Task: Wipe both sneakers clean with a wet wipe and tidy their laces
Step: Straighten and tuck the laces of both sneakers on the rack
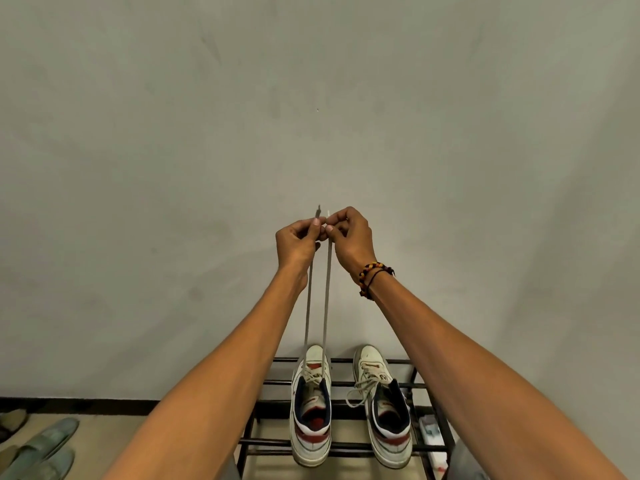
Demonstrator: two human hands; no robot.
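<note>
Pinching one lace end each, the left hand (298, 242) and right hand (351, 242) hold both laces (325, 299) taut and raised above the left sneaker (310, 407) on the metal shoe rack (429, 386); the right sneaker (384, 407) stands beside it at 3 o'clock, its laces loose.

I see a black metal rack (429, 386) against a plain grey wall (311, 98), greenish slippers (45, 445) on the floor at lower left.

left hand (297, 242): raised, fingers pinched | right hand (349, 237): raised, pinched
</note>
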